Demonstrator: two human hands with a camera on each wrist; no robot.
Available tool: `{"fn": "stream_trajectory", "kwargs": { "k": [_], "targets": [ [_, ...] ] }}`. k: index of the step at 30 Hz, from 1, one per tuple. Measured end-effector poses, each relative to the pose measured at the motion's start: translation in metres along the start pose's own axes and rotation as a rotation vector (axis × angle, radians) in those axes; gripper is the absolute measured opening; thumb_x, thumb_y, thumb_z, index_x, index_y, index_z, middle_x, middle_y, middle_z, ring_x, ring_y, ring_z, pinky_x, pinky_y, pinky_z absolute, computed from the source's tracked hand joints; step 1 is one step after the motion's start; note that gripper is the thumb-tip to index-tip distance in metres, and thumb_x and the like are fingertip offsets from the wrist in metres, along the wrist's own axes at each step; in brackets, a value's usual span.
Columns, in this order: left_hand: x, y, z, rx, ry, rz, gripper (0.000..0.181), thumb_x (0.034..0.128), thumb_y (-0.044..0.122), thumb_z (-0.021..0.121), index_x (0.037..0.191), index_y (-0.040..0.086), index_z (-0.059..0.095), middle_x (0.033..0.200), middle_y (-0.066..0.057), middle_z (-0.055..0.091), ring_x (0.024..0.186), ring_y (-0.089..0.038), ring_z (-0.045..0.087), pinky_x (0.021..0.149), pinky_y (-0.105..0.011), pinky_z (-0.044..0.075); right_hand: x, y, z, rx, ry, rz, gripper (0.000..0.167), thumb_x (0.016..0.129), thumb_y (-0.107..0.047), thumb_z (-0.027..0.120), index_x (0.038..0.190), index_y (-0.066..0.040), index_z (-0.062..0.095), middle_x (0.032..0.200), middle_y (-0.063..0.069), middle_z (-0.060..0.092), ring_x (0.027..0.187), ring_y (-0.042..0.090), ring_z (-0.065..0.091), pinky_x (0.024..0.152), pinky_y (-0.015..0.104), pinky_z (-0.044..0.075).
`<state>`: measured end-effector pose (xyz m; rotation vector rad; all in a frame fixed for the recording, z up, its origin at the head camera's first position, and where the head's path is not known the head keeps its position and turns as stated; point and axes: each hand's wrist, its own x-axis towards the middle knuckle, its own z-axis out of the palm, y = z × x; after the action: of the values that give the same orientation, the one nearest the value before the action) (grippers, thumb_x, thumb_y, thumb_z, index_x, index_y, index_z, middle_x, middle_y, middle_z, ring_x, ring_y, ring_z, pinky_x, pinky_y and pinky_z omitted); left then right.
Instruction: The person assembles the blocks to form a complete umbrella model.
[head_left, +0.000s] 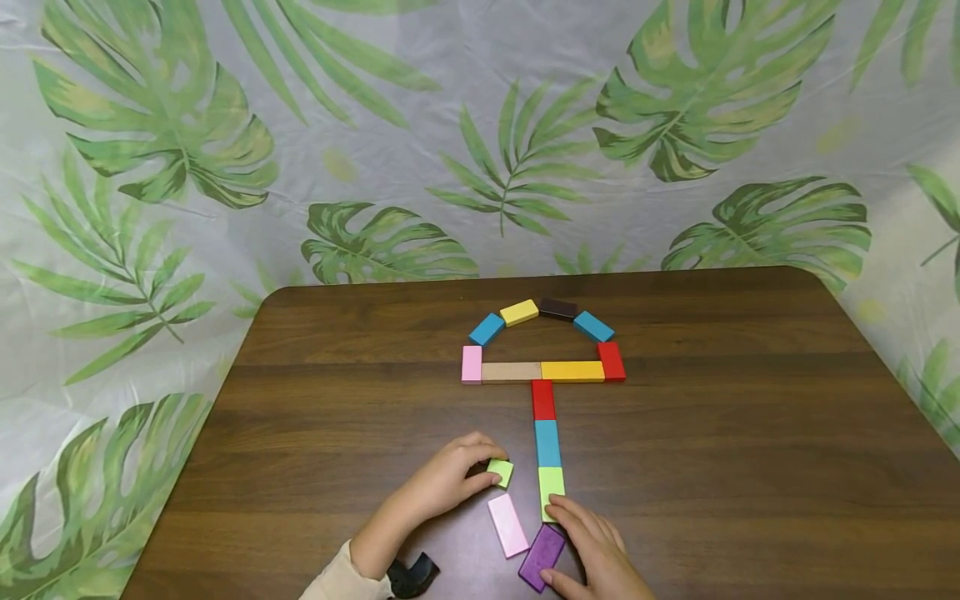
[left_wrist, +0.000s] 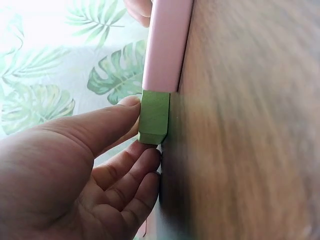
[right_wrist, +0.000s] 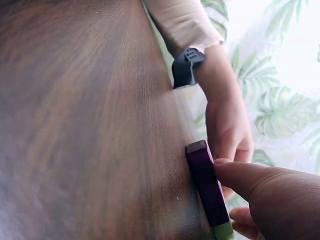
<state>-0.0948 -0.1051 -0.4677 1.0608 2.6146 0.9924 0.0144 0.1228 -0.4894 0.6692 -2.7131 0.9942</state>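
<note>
My left hand pinches a small light green block between thumb and fingers, left of the stem of a block figure. Just below that block lies a loose pink block. A purple block lies tilted under the stem's lowest block, a light green block. My right hand has its fingertips on that stem block and its thumb against the purple block's lower side. In the right wrist view, the thumb touches the purple block. The left wrist view shows the pinched green block up close.
Above the stem's blue block and red block runs a row with a tan block and a yellow-orange block. Several coloured blocks arch over it. The brown wooden table meets a leaf-patterned cloth behind.
</note>
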Motion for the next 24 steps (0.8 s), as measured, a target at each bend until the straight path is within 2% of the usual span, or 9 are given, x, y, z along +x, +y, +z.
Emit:
{"fn": "stream_trajectory", "kwargs": {
  "k": [17, 21, 24],
  "targets": [
    [-0.0023, -0.0002, 0.0010, 0.018, -0.010, 0.020, 0.026, 0.0872, 0.022, 0.060, 0.111, 0.013, 0.061, 0.104, 0.005, 0.056, 0.098, -0.009, 0.051, 0.086, -0.026, 0.041, 0.0024, 0.0011, 0.0018, 0.013, -0.011, 0.010, 0.060, 0.068, -0.037, 0.075, 0.116, -0.007, 0.055, 0.123, 0.004, 0.049, 0.107, 0.019, 0.046, 0.076, 0.050, 0.039],
    [-0.0040, 0.0028, -0.0015, 0.004, 0.021, -0.002, 0.030, 0.0881, 0.026, 0.058, 0.114, 0.012, 0.060, 0.108, 0.004, 0.055, 0.102, -0.010, 0.050, 0.088, -0.028, 0.041, 0.0021, -0.0010, 0.0002, 0.024, -0.024, 0.044, 0.063, 0.068, -0.037, 0.075, 0.119, -0.007, 0.054, 0.125, 0.005, 0.049, 0.108, 0.020, 0.046, 0.077, 0.051, 0.039],
    [-0.0058, 0.0056, -0.0060, -0.002, 0.066, -0.020, 0.034, 0.0884, 0.028, 0.058, 0.117, 0.010, 0.058, 0.112, 0.003, 0.054, 0.105, -0.011, 0.048, 0.089, -0.030, 0.040, 0.0018, -0.0044, -0.0029, 0.044, -0.026, 0.077, 0.067, 0.068, -0.037, 0.075, 0.123, -0.007, 0.052, 0.127, 0.005, 0.048, 0.109, 0.020, 0.046, 0.078, 0.052, 0.038]
  ]
}}
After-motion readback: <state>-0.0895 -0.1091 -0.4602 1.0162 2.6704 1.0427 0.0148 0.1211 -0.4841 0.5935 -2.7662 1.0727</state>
